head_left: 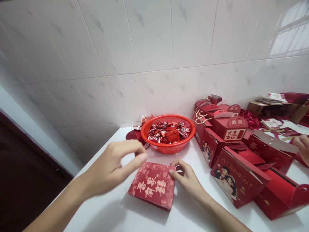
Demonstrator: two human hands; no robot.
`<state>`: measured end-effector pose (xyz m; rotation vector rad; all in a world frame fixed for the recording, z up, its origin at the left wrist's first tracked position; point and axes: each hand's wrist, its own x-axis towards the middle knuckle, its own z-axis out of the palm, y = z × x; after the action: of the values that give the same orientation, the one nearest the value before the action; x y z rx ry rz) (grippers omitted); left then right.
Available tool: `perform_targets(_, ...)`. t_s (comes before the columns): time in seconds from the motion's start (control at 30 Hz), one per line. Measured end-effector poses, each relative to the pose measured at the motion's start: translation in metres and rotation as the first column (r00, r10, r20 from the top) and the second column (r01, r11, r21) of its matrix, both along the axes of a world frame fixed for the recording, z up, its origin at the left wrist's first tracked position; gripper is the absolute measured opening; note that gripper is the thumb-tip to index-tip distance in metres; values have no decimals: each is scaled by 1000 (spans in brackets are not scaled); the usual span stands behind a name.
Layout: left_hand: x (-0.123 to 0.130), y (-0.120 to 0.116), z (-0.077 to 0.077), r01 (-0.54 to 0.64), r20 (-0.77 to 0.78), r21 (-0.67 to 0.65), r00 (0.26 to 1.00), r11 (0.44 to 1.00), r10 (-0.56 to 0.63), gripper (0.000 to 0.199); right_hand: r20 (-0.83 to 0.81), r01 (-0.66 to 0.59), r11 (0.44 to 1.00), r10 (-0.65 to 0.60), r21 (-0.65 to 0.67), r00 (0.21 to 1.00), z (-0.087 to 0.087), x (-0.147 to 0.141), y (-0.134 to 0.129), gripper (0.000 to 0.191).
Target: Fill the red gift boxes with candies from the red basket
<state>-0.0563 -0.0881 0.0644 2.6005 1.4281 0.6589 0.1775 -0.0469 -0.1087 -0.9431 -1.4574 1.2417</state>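
A flat-lying red gift box [151,184] with pale gold Chinese characters rests on the white table in front of me. My right hand [184,175] grips its far right corner, thumb on the top face and fingers around the edge. Over the box's left side hovers my left hand [123,162], its fingers bent and the thumb apart, holding nothing. Just beyond both hands is a red plastic basket [166,149] filled with small wrapped sweets [169,132].
Red gift bags [238,180] and handled boxes [230,129] crowd the right side. Behind the basket's left side sits a red round container [132,135]. Another person's hand [303,146] shows at the right edge. A tiled wall [154,93] borders the white table [108,196].
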Motion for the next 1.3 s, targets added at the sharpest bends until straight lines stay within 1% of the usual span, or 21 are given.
perform_targets(0.07, -3, 28, -4, -58, -70, -134, 996, 989, 49, 37, -37, 14, 1000, -14, 3, 999, 2, 1, 1, 36)
perform_targets(0.13, -12, 52, -13, -105, -108, -260, 991, 960, 79, 36, -69, 35, 999, -34, 5, 997, 4, 3, 2, 38)
perform_targets(0.2, -23, 65, -23, -110, -98, -429, 992, 897, 74, 39, -100, 65, 998, -64, 9, 993, 5, 4, 2, 38)
perform_targets(0.27, -30, 69, -30, -71, -64, -586, 997, 807, 42, 41, -128, 102, 995, -99, 15, 987, 6, 5, 2, 37)
perform_targets(0.3, -32, 69, -32, -42, -43, -639, 999, 768, 19, 41, -139, 120, 993, -116, 19, 983, 7, 5, 2, 37)
perform_targets(0.33, -32, 68, -32, -14, -22, -672, 1000, 741, -1, 39, -148, 137, 990, -132, 22, 980, 7, 5, 2, 36)
perform_targets(0.37, -31, 67, -32, 13, 0, -684, 1000, 729, -18, 38, -152, 151, 988, -145, 24, 978, 7, 6, 2, 36)
perform_targets(0.43, -26, 64, -30, 62, 54, -659, 998, 749, -36, 36, -150, 166, 986, -160, 28, 976, 7, 6, 2, 36)
perform_targets(0.53, -15, 62, -25, 118, 171, -564, 985, 817, -25, 40, -134, 166, 986, -160, 34, 978, 8, 6, 1, 37)
perform_targets(0.63, -1, 57, -24, 115, 266, -459, 964, 881, 13, 43, -142, 184, 980, -173, 71, 975, 11, 5, -2, 31)
perform_targets(0.7, 9, 53, -26, 101, 305, -392, 952, 915, 26, 41, -169, 220, 964, -194, 151, 966, 14, 6, -5, 24)
perform_targets(0.77, 21, 50, -32, 112, 328, -330, 945, 937, 3, 36, -199, 255, 926, -204, 279, 959, 17, 8, -8, 16)
perform_targets(0.87, 37, 46, -41, 160, 351, -284, 935, 945, -53, 32, -176, 237, 862, -176, 448, 969, 20, 12, -11, 9)
perform_targets(0.93, 45, 47, -46, 185, 392, -302, 918, 935, -55, 32, -136, 201, 854, -153, 480, 979, 22, 13, -12, 10)
perform_targets(1.0, 50, 50, -49, 209, 453, -378, 891, 902, -17, 32, -127, 191, 870, -149, 455, 981, 24, 14, -12, 13)
perform_targets(1.1, 52, 59, -53, 265, 512, -540, 857, 799, 62, 34, -123, 207, 904, -173, 375, 977, 27, 14, -12, 17)
perform_targets(1.17, 50, 64, -56, 291, 519, -609, 850, 738, 93, 32, -113, 209, 922, -181, 325, 977, 30, 13, -12, 21)
perform_targets(1.23, 48, 68, -57, 301, 506, -648, 857, 699, 100, 27, -108, 196, 936, -171, 292, 979, 31, 13, -13, 23)
perform_targets(1.3, 44, 72, -55, 310, 472, -673, 879, 671, 67, 24, -98, 171, 944, -149, 282, 984, 30, 12, -14, 21)
